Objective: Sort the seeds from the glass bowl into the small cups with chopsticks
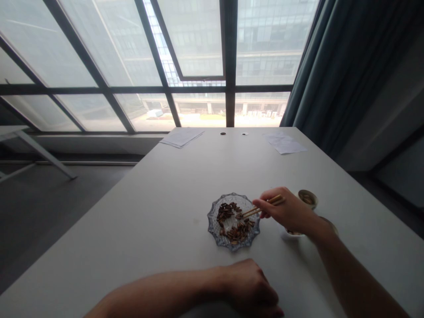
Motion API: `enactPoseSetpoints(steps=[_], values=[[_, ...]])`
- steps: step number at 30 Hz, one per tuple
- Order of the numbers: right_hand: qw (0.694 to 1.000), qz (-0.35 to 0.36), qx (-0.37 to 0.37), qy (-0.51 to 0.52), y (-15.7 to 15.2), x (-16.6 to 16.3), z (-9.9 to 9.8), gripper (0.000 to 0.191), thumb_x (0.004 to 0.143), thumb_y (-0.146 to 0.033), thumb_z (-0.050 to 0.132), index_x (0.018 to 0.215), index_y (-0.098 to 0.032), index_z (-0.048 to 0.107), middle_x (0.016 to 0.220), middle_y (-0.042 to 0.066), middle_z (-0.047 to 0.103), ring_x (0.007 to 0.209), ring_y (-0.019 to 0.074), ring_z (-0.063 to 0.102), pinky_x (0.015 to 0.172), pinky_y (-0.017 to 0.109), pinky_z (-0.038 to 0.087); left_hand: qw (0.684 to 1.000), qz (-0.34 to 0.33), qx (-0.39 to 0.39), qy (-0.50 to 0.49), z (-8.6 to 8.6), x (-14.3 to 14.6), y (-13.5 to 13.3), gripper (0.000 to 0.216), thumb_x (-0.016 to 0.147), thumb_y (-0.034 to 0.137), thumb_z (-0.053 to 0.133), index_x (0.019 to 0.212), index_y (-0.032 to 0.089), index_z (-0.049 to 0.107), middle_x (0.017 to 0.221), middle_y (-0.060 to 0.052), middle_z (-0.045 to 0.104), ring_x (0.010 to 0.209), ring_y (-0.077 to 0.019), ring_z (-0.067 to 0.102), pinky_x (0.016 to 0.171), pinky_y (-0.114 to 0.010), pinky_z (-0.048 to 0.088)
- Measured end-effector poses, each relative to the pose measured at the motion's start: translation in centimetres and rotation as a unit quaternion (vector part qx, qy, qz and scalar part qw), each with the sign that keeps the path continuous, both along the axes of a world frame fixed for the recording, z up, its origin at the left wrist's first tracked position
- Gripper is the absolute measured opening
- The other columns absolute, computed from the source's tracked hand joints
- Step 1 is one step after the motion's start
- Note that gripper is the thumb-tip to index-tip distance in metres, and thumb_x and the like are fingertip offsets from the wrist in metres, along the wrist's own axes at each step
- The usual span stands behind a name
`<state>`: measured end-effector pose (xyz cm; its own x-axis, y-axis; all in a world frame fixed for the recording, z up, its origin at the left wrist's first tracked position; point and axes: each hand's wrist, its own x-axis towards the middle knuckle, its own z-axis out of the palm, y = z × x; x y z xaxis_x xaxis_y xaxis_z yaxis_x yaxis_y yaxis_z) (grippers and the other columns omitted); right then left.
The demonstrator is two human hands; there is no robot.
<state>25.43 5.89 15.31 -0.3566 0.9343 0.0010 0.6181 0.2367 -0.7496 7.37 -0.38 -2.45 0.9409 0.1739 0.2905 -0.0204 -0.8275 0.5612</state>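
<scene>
Below centre, the right hand (286,210) clamps chopsticks (249,213), tips among brown bits (241,232) in a glass dish (211,223). Apart from it, the left hand (250,285) curls at bottom centre, its grip hidden. White table (145,221) stretches wide leftward; bowls (313,205) sit inside its right edge.

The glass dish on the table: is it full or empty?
Partly filled: small brown pieces lie in the glass dish, leaving some of its bottom bare near the middle.
</scene>
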Motion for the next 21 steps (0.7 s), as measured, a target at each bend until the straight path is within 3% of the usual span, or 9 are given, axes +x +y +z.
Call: enactPoseSetpoints(steps=[21], values=[[1.0,-0.007,-0.005,0.019,0.14,-0.09,-0.51,0.047,0.102,-0.05,0.059,0.075,-0.015,0.077,0.07,0.008,0.079,0.067,0.0209,0.075,0.063,0.028,0.054,1.0,-0.01,0.021,0.012,0.32,0.03,0.14,0.05,0.093,0.039,0.068,0.059,0.022,0.036,0.05,0.004,0.049,0.05,-0.0106,0.043,0.047,-0.025,0.03]])
